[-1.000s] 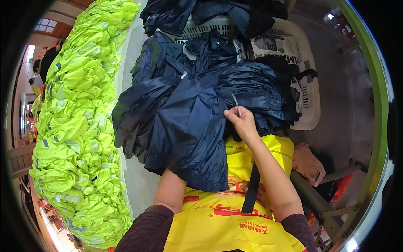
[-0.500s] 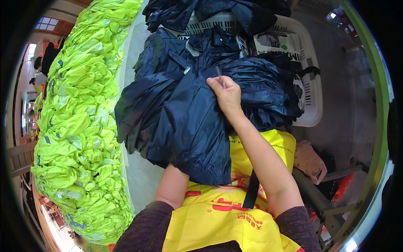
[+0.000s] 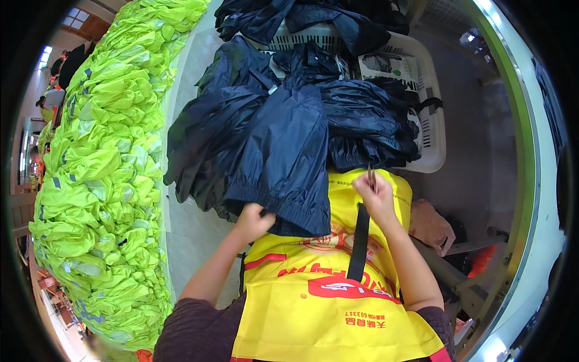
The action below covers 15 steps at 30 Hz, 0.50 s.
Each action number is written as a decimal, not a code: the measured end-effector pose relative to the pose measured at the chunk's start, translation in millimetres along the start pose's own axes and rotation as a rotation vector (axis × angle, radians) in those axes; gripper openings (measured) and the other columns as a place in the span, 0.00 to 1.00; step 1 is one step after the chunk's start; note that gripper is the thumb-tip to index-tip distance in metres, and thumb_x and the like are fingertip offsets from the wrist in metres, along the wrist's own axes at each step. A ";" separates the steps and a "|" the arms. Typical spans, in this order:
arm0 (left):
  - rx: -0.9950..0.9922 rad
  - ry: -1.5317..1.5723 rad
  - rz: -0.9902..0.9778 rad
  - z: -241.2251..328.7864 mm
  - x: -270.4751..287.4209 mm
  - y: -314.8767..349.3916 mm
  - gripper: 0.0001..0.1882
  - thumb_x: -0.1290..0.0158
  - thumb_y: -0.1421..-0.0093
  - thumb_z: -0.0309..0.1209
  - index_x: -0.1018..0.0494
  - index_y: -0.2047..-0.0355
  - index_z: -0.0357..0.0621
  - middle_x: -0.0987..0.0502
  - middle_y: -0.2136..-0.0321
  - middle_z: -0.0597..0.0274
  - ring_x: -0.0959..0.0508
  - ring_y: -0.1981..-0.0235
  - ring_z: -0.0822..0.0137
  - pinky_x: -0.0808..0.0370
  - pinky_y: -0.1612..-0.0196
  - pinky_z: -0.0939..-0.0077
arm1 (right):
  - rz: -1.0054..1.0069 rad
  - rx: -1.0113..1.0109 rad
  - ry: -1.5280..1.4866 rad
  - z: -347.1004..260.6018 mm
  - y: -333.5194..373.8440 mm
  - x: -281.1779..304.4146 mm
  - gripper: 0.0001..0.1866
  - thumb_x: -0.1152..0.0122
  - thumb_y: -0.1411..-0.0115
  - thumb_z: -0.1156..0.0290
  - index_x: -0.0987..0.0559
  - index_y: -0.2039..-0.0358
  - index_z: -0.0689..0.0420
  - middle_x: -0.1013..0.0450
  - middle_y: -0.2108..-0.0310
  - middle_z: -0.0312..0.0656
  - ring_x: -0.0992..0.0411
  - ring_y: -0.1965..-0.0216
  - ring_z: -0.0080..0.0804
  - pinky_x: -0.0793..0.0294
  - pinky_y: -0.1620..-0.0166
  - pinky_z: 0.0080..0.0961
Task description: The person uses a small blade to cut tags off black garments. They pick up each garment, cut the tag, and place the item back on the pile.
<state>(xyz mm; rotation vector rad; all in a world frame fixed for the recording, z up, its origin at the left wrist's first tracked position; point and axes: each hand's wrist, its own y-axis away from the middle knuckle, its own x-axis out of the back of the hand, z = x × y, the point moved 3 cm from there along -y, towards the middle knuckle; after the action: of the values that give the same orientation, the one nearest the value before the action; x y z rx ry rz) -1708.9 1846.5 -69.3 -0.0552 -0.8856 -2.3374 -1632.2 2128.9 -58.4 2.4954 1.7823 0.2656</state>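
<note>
A navy garment (image 3: 283, 145) of thin, shiny fabric lies spread over a heap of similar dark garments (image 3: 368, 114). Its gathered elastic edge faces me. My left hand (image 3: 253, 224) is closed on that edge at its lower left, fingers curled at the opening. Off to the right, over my yellow apron (image 3: 338, 289), my right hand (image 3: 377, 196) is raised clear of the fabric. It pinches slim metal thread snips (image 3: 371, 176), their thin points upward and most of the body hidden by my fingers. A small white label (image 3: 272, 90) shows on the garment's upper part.
A long pile of neon-yellow garments (image 3: 108, 181) runs along my left. Behind the dark heap stands a white plastic basket (image 3: 431, 142) with printed bags (image 3: 392, 69) inside. More dark garments (image 3: 338, 27) hang over its far side. A pinkish plastic bag (image 3: 431, 226) sits at the right.
My right hand has drawn back from the garment toward my apron with the snips. My left hand, formerly beneath the fabric, now shows at the elastic edge, which is turned up into view.
</note>
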 end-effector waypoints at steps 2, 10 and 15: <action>-0.475 -0.622 0.189 -1.0 -7.6 28.9 0.24 0.46 0.58 0.29 0.29 0.56 0.41 0.32 0.52 0.50 0.34 0.50 0.50 0.43 0.44 0.56 | -0.074 -0.069 -0.028 1.6 35.7 -4.6 0.08 0.43 0.42 0.70 0.27 0.74 0.60 0.37 0.81 0.27 0.43 0.78 0.13 0.43 0.74 0.12; -0.473 -0.798 1.179 -58.7 21.4 40.0 0.16 0.51 0.57 0.20 0.22 0.67 0.50 0.34 0.57 0.53 0.34 0.56 0.52 0.39 0.52 0.62 | -0.159 -0.010 -0.142 -38.2 47.9 -34.3 0.12 0.52 0.37 0.66 0.27 0.61 0.60 0.42 0.82 0.26 0.47 0.82 0.11 0.50 0.78 0.10; -0.691 -0.298 1.275 38.6 39.7 50.7 0.14 0.53 0.58 0.15 0.24 0.75 0.46 0.31 0.61 0.54 0.31 0.56 0.54 0.39 0.48 0.68 | -0.208 0.155 -0.200 -82.1 45.7 -39.1 0.12 0.52 0.36 0.66 0.26 0.60 0.61 0.30 0.70 0.34 0.35 0.71 0.17 0.36 0.66 0.13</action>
<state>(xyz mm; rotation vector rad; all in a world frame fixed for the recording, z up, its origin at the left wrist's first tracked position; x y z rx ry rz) -1718.4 1819.2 0.0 -0.9601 0.0007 -1.2827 -1616.3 2073.1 25.1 2.3066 2.0229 -0.1334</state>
